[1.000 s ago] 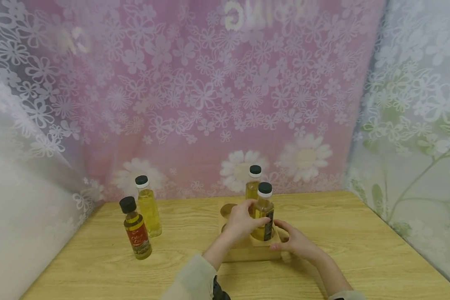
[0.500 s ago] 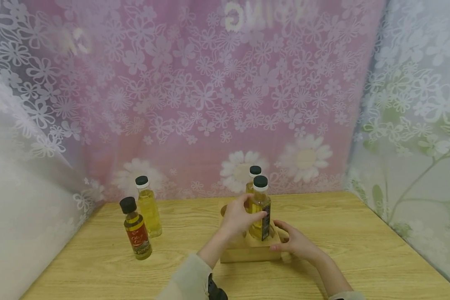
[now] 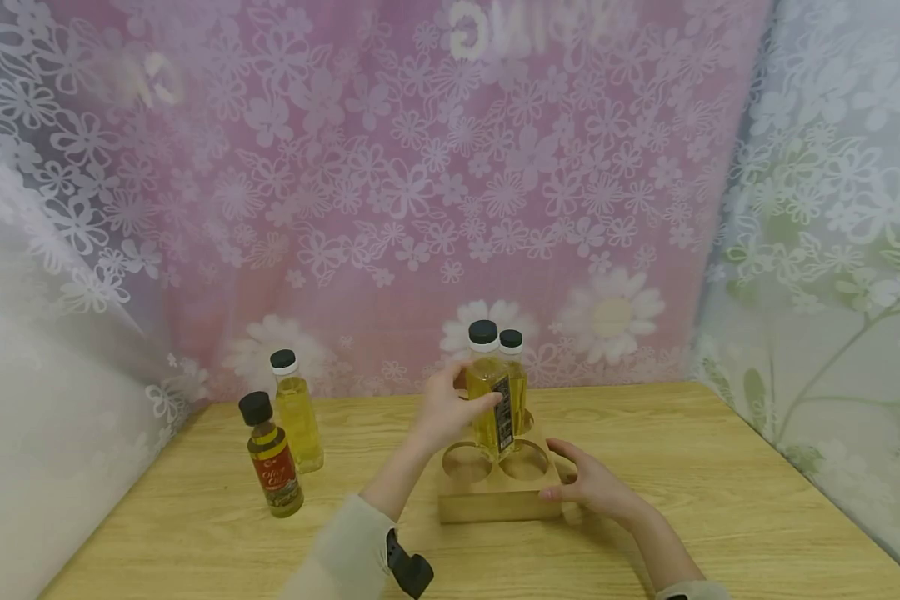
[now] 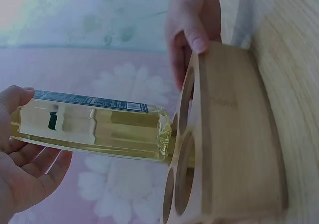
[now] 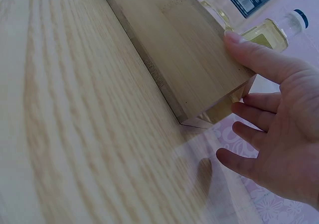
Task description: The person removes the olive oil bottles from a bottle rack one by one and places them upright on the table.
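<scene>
My left hand (image 3: pixel 446 410) holds an oil bottle (image 3: pixel 487 396) with a dark cap and a dark label, thumb on one side and fingers on the other. Its base is above the wooden bottle holder (image 3: pixel 487 507), out of the round holes, as the left wrist view shows too. Two front holes of the holder show bare. At the holder's right front corner, my right hand (image 3: pixel 600 487) grips with its thumb (image 5: pixel 249 52) on the front edge and fingers by the side. Another oil bottle (image 3: pixel 517 367) stands in a back right hole, partly hidden behind the held one.
On the left of the wood-grain table (image 3: pixel 195 550) stand a red-labelled olive oil bottle (image 3: pixel 276 475) and a taller bottle of yellow oil (image 3: pixel 296 417) behind it. A pink floral curtain (image 3: pixel 420 208) hangs behind the table, with pale curtains at both sides.
My left hand has lifted the oil bottle out of the front right hole and moved it up and to the left. The right hand has stayed at the holder's corner.
</scene>
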{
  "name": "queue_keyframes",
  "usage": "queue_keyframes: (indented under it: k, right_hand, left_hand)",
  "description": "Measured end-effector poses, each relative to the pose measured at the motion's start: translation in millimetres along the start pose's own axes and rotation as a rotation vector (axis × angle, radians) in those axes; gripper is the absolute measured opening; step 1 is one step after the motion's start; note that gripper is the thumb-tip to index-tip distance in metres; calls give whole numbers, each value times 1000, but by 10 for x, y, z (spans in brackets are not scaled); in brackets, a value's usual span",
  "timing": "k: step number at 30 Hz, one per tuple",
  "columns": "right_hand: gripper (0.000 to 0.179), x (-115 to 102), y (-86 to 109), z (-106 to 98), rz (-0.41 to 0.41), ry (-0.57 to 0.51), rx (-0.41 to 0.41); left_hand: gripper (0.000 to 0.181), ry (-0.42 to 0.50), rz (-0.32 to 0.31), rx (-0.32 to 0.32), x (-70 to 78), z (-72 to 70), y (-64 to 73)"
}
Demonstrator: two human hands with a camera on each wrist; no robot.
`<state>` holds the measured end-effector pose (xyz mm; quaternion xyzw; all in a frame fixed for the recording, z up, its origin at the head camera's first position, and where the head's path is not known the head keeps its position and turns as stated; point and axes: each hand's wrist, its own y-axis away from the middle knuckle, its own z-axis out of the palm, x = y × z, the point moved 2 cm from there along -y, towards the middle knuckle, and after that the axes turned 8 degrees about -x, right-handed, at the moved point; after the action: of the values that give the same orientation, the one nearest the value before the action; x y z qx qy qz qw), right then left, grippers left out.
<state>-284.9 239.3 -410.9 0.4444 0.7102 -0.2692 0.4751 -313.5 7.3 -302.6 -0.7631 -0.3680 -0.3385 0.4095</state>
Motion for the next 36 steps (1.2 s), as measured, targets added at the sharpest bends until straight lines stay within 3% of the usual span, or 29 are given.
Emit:
queue_keyframes:
  k: [5,13,17,27,36]
  right_hand:
    - [88,8,5,-8,-7,-3,0]
    - [88,29,12,-11,7,-8,4]
    - [87,40,22,-12,16,-7,7]
    - [87,58,29,-6,12,-19,6]
    - [88,16,-16,10,18,-16,3]
  left_hand:
    - [51,-12,-16,67,-81,-248,21]
    - [56,-90,-107,199,-299,-658,120]
    - [58,-124,-172,234,-454,-808,181]
    - [61,-228,-298,263,-787,-989,278]
    - [62,-272,-316,248,-923,-1048,294]
